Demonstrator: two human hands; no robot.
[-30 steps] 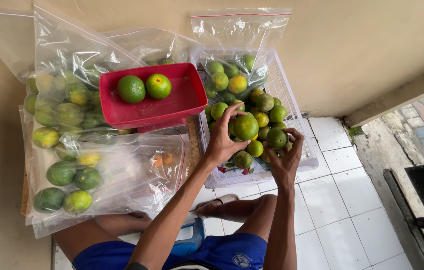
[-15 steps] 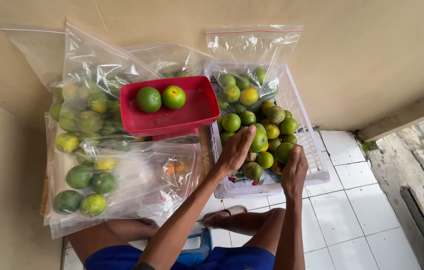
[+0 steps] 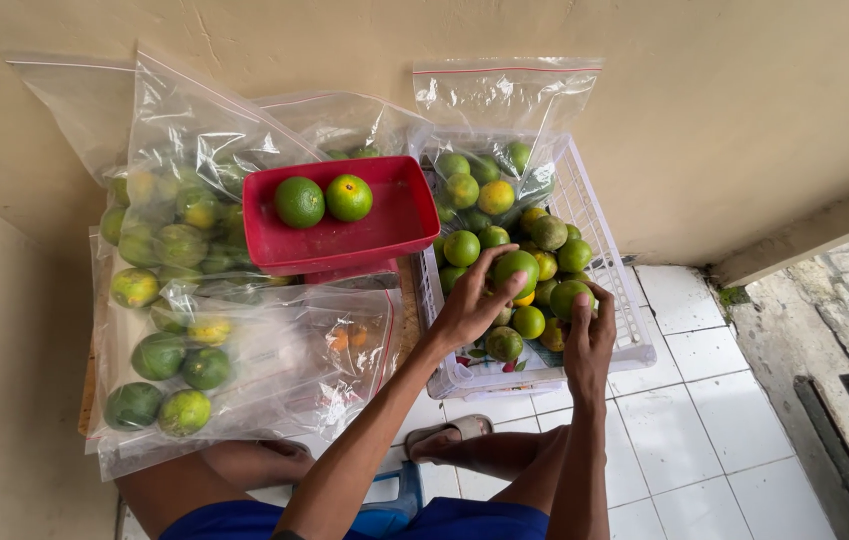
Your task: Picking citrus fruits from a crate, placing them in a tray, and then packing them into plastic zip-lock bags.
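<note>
- Your left hand (image 3: 466, 312) is curling its fingers over a green orange (image 3: 516, 268) in the white basket (image 3: 634, 340).
- Your right hand (image 3: 589, 335) is pinching another orange (image 3: 568, 297), at 3 o'clock.
- Red tray (image 3: 404, 215), 10 o'clock, is carrying two oranges.

My left hand (image 3: 469, 305) stretched forward, palm down, fingers spread and curled at the tips, my right hand (image 3: 589, 335) just beside it, fingers bent upward in a loose grip, both bare forearms reaching out from below, nearly parallel, elbows low
</note>
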